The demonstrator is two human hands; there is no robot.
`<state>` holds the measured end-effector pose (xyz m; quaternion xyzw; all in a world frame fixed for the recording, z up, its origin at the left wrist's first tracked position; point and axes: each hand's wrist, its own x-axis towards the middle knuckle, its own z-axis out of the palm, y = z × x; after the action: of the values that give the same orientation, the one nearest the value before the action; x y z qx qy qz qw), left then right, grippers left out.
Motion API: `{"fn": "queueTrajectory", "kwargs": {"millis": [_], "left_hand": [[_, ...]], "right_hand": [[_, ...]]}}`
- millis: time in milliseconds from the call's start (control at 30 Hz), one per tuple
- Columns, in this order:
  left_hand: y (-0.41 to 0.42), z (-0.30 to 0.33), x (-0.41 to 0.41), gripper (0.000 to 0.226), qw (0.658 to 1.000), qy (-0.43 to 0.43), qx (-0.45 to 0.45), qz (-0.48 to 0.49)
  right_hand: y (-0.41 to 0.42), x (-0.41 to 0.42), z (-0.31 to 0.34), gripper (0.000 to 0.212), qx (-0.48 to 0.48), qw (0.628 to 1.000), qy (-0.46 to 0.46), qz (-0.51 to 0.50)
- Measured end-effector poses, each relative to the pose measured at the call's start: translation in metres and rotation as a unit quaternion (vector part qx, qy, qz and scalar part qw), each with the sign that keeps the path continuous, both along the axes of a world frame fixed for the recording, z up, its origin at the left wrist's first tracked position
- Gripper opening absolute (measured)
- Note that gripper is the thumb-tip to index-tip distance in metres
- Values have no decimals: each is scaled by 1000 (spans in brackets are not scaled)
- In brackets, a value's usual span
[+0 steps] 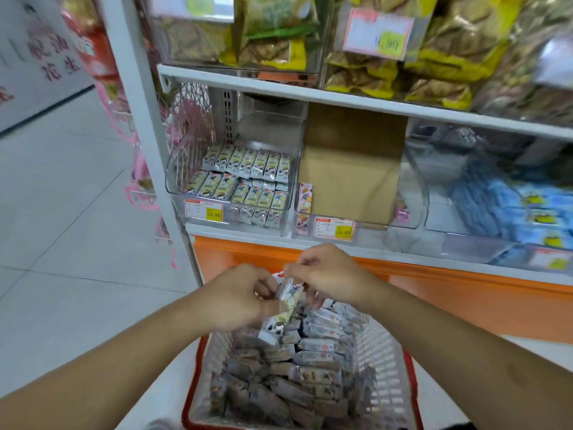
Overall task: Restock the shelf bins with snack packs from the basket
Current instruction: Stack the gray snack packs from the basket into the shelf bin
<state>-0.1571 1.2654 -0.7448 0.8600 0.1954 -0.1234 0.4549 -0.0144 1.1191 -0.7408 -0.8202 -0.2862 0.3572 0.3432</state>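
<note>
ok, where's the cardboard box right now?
Head view: the cardboard box sits in the middle clear bin, right of the bin of snack packs.

Both forearms reaching forward, converging above the basket (384, 352). Left hand (235, 294) and right hand (328, 274) close together over its far end, fingers curled, pinching one snack pack (290, 297) between them.

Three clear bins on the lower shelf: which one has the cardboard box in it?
The middle bin: a brown cardboard box fills it. The left bin holds rows of green snack packs; the right bin holds blue packs.
</note>
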Motion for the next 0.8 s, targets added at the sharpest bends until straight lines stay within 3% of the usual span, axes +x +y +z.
{"fn": "queueTrajectory", "kwargs": {"millis": [133, 200, 267, 367, 467, 733, 767, 800], "left_hand": [[-1, 30, -5, 20, 984, -40, -156, 78], [4, 38, -6, 23, 970, -57, -199, 126], [9, 42, -4, 23, 960, -72, -214, 164], [16, 46, -2, 20, 951, -88, -228, 189], [22, 49, 2, 18, 949, -96, -226, 196], [55, 50, 20, 18, 945, -139, -184, 231], [62, 50, 21, 21, 943, -157, -169, 240], [72, 48, 21, 23, 950, -173, -99, 240]], "right_hand": [[-6, -5, 33, 30, 62, 997, -33, -18], [-6, -4, 39, 28, 107, 987, -120, -27], [-6, -6, 44, 42, 148, 969, -196, 25], [-3, -15, 47, 72, 116, 956, -230, 137], [6, -21, 40, 86, 89, 950, -258, 153], [54, -9, 53, 87, 136, 963, -227, 47], [65, -4, 57, 88, 143, 960, -237, 33], [78, 3, 60, 89, 147, 958, -246, 19]]}}
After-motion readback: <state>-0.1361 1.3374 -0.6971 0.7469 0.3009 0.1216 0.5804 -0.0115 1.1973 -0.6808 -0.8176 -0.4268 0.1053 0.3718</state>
